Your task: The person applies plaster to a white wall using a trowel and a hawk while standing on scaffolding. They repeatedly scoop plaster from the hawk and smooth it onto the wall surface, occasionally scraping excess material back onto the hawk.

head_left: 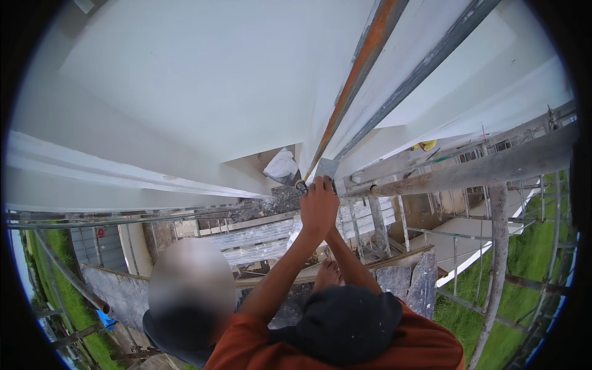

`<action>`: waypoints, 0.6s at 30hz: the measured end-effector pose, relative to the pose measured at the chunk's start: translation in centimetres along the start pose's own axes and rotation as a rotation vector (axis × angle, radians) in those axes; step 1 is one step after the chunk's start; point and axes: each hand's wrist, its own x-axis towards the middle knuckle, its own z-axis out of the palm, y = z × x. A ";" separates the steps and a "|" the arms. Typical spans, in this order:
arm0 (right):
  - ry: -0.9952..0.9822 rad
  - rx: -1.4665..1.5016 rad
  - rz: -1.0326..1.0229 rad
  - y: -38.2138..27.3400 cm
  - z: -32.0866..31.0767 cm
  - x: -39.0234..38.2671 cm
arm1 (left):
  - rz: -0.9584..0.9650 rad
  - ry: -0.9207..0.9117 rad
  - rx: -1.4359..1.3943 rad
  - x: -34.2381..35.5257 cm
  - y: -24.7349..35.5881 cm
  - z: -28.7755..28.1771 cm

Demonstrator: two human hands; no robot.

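My left hand (319, 200) lies over the front of my right arm, its fingers curled and closed at the lower edge of a flat grey rectangular blade (327, 167). Any handle on the blade is hidden. My right forearm (346, 256) crosses behind the left wrist, so the right hand's fingers cannot be made out. Both hands are close to the foot of a corner between white walls. A small yellowish ring (300, 184) shows just left of the fingers. Beyond it sits a white bag-like bundle (282, 166) on something dark.
A rusty orange pole (364, 68) and a grey pole (419, 74) rise along the white wall (185, 80). A thick scaffold tube (468, 171) crosses at right. Another person in a dark cap (179, 336) is close at left. Worn planks (394, 280) and a bare foot (328, 273) are below.
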 end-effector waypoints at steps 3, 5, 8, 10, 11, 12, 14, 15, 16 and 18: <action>-0.061 -0.089 -0.145 0.4 2.0 1.0 | 0.063 -0.045 0.049 1.0 -1.8 -1.6; -0.294 0.267 0.003 5.5 5.9 -0.2 | 0.163 0.061 0.002 2.1 -3.6 -3.5; -0.463 0.421 0.242 5.1 5.2 3.1 | 0.083 0.185 -0.122 4.5 -6.0 -8.9; -0.598 0.353 0.148 6.2 6.5 5.7 | 0.006 0.252 -0.431 6.0 -9.1 -11.3; -0.658 0.332 0.138 6.1 6.7 7.1 | -0.103 0.248 -0.616 6.6 -10.5 -12.2; -0.688 0.289 0.006 6.3 7.0 8.6 | -0.210 0.246 -0.804 7.0 -11.9 -12.7; -0.892 0.234 -0.002 4.3 7.1 11.8 | -0.198 0.280 -0.978 7.6 -15.9 -13.5; -0.915 0.174 -0.090 3.8 8.1 13.3 | -0.191 0.277 -0.975 7.5 -17.0 -14.3; -0.921 0.162 -0.134 3.6 8.6 14.6 | -0.201 0.245 -0.996 7.9 -18.5 -14.4; -0.998 0.171 -0.207 1.7 8.6 16.6 | -0.154 0.141 -1.147 7.6 -21.0 -15.4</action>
